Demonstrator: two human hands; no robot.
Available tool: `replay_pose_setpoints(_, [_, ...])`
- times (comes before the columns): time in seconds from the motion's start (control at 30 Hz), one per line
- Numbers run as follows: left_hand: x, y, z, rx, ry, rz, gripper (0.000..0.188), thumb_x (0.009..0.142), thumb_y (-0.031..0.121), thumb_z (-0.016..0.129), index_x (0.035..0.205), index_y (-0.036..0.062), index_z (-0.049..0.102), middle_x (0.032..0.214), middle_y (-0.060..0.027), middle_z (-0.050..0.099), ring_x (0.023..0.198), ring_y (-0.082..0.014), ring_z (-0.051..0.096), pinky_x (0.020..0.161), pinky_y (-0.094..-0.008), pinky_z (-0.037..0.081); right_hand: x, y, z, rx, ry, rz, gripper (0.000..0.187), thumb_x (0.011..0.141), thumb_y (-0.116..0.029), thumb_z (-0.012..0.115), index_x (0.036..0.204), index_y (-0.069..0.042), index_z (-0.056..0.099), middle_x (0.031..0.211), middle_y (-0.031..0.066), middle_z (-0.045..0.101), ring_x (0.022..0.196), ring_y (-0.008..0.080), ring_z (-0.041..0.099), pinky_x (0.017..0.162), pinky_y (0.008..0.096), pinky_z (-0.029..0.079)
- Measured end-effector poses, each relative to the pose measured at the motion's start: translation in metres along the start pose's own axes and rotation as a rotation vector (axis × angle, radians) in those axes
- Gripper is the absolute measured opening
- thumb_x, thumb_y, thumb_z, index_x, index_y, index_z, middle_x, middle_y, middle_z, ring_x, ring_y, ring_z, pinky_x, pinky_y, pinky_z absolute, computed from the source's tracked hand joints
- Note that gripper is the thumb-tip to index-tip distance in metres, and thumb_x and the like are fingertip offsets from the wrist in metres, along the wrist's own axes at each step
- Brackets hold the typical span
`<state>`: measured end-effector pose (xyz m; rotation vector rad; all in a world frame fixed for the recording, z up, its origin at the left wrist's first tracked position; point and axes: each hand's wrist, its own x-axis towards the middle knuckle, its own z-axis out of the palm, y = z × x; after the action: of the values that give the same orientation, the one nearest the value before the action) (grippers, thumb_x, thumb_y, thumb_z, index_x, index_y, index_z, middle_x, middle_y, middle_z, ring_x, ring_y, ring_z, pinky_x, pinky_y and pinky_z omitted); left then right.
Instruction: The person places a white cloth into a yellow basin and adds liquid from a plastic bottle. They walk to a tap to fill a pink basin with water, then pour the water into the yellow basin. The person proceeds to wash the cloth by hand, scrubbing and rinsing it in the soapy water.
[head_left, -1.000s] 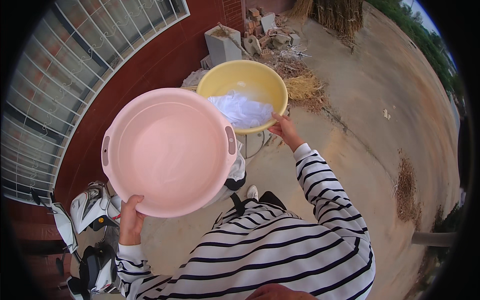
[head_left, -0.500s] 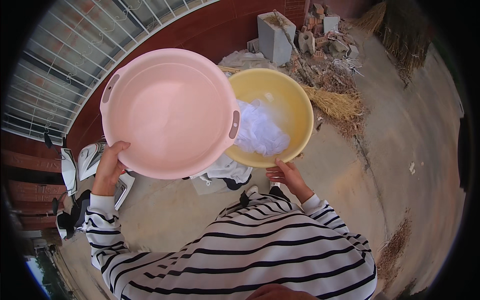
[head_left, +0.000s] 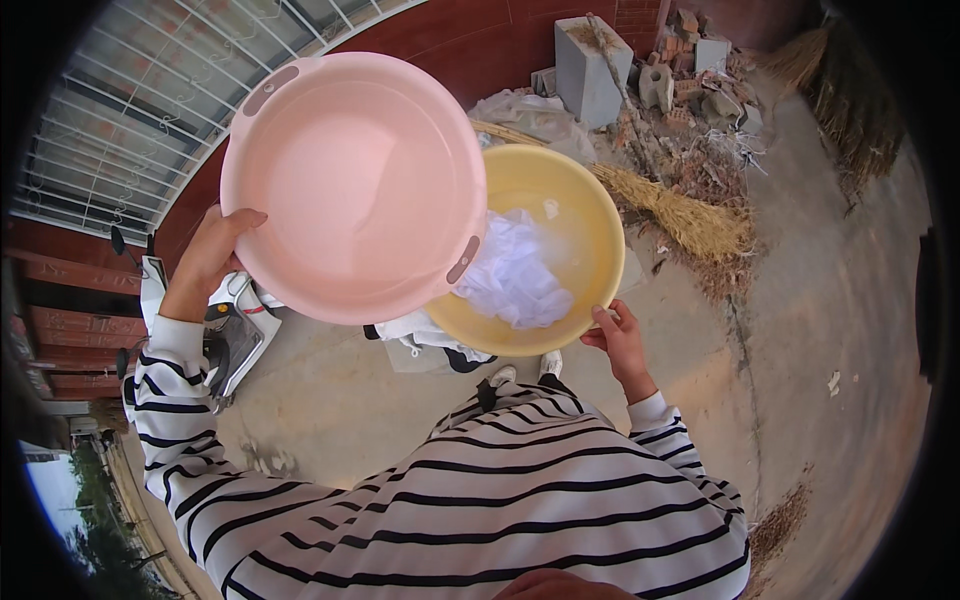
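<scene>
A pink plastic basin [head_left: 350, 190] hangs at the left, its inside facing up toward me with a little clear water seeming to lie in it. My left hand [head_left: 213, 255] grips its left lower rim, thumb over the edge. To its right and partly beneath it, a yellow basin [head_left: 585, 215] holds a crumpled white cloth [head_left: 515, 275] in cloudy water. My right hand [head_left: 622, 345] is closed on the yellow basin's lower right rim, thumb on top. The pink basin's right edge covers part of the yellow one.
White and dark clothes [head_left: 425, 338] lie below the basins. Straw broom [head_left: 685, 210], grey block [head_left: 592, 75] and brick rubble [head_left: 685, 85] are at the back right. A white motor scooter [head_left: 245, 340] stands at the left, near a barred window [head_left: 130, 120].
The pink basin has moved up and turned, its right handle now lower. My right hand has slid rightward along the yellow basin's rim, and my view has shifted.
</scene>
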<state>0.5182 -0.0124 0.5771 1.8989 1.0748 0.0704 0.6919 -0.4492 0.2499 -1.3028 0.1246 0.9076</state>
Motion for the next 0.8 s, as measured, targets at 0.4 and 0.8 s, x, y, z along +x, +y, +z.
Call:
replay_pose_setpoints(0.4, [0.008, 0.051, 0.026, 0.271, -0.04, 0.009, 0.042, 0.085, 0.026, 0.058, 0.109, -0.0079, 0.062, 0.089, -0.0159, 0.07, 0.07, -0.022, 0.071, 0.051, -0.0314, 0.057, -0.008, -0.015, 0.002, 0.03, -0.051, -0.014, 0.027, 0.096, -0.018, 0.062, 0.112, 0.001, 0.052, 0.095, 0.0161, 0.068, 0.071, 0.0194, 0.07, 0.062, 0.0269, 0.06])
replay_pose_setpoints(0.8, [0.011, 0.085, 0.046, 0.375, -0.007, 0.116, 0.037, 0.085, 0.023, 0.059, 0.107, -0.0071, 0.065, 0.087, -0.0134, 0.07, 0.069, -0.0197, 0.069, 0.055, -0.031, 0.054, -0.013, -0.018, 0.002, 0.081, -0.044, 0.017, 0.027, 0.096, -0.02, 0.062, 0.111, 0.001, 0.053, 0.092, 0.0147, 0.068, 0.07, 0.0184, 0.069, 0.062, 0.0266, 0.06])
